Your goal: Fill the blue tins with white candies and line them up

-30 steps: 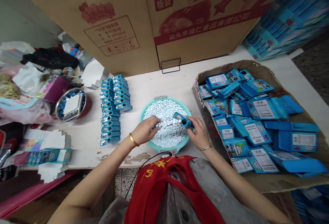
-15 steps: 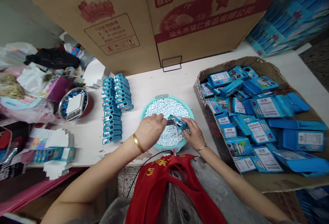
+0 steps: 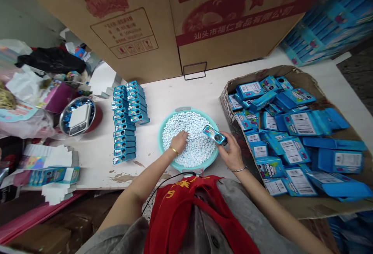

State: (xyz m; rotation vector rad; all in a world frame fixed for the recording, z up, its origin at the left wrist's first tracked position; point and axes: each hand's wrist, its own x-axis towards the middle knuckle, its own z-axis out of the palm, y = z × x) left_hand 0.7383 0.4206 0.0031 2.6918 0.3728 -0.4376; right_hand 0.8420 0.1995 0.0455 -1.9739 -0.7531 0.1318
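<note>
A: Brown printed cartons [image 3: 140,40] stand along the back of the chipped white bench [image 3: 175,91]. What's just changed in front of them?

B: The hands have come apart. They were together over the basin; now the left hand [image 3: 179,142] is down among the candies, and the right hand [image 3: 231,151] is out by the basin's right rim.

A: And the grip on each?

B: The right grip is narrow, closed on a blue candy pack [image 3: 215,135] that sits just above the rim, its dark round opening showing. The left fingers [image 3: 178,139] are curled into the pile, but I can't tell whether they hold any candies.

A: What's in the containers?

B: The teal plastic basin [image 3: 159,141] is heaped with pale blue candies [image 3: 198,141]. To the right, a cardboard tray [image 3: 224,102] holds a loose pile of blue packs [image 3: 300,124]. More blue packs [image 3: 124,126] stand in neat rows left of the basin. Farther left, a steel bowl [image 3: 61,122] holds small blue items, with a white kitchen scale [image 3: 78,116] resting on top.
</note>
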